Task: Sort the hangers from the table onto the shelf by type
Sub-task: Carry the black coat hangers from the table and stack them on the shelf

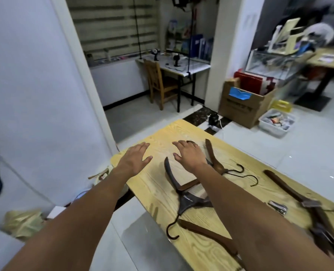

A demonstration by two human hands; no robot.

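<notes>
- Hangers [211, 237] all lie flat on the table [162, 132], none lifted yet. Shelf's not in frame.
- R hand [189, 155]: flat, palm down, fingers straight and loosely spread, holding nothing. It's over the far end of the brown hanger [213, 157]. Can't tell if it's touching.
- L hand [135, 159]: same, wide and flat, nothing in it, over bare wood by the table's left edge and apart from every hanger.
- Key relation: the brown hanger sits under and just right of your R wrist. Its long arm runs away from you and its hook [238, 170] points right.
- A dark tip pokes out just past your R fingertips. Can't say which hanger it belongs to.
- Dark hanger [187, 202] is nearer you, betw. the two forearms. One arm reaches up toward your R thumb, and its near hook [172, 230] is at the table's near edge.
- Clip hangers [285, 187] are off to the right, well apart from both hands.
- My read: R hand is nearer by far, so prob. it just curls down on what's beneath it. L hand would have to cross right to help.
- Risk: two hooks lie close together right of your R wrist and could snag as one comes up.
</notes>
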